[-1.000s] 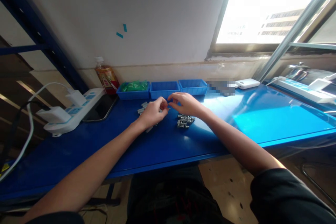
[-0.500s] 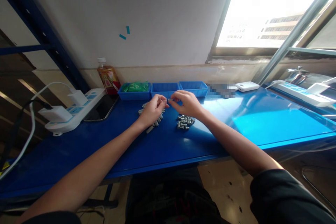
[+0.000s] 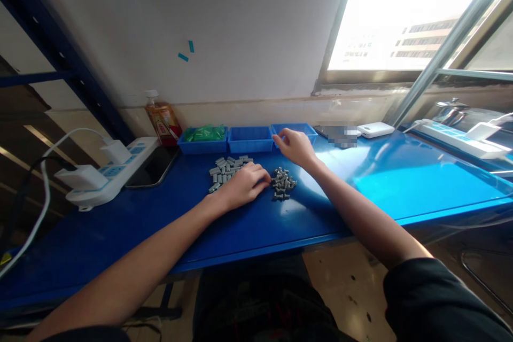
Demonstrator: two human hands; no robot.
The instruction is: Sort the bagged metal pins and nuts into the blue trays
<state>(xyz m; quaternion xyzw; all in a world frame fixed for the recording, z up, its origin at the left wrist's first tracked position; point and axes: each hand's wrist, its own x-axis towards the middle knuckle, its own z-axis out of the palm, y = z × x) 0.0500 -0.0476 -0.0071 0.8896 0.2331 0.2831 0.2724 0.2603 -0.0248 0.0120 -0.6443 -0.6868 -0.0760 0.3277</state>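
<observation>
My left hand (image 3: 250, 184) is low over the table, palm down. Its fingertips reach the left edge of a small heap of metal screws (image 3: 282, 184), with thumb and forefinger a little apart. Partly behind that hand lies a loose pile of short grey metal cylinders (image 3: 228, 166). My right hand (image 3: 295, 147) is held above the front of the right blue bin (image 3: 308, 133). Its thumb and forefinger are apart, and no object shows between them.
A middle blue bin (image 3: 250, 147) and a left bin with green plastic packets (image 3: 205, 132) stand against the wall. Further left are a drink bottle (image 3: 162, 120), a phone (image 3: 152, 168) and a power strip (image 3: 94, 192). A white box (image 3: 375, 129) sits at right.
My hands, which met at a small part, have separated. My left hand came down and right to the screws; my right hand moved up and right to the right bin.
</observation>
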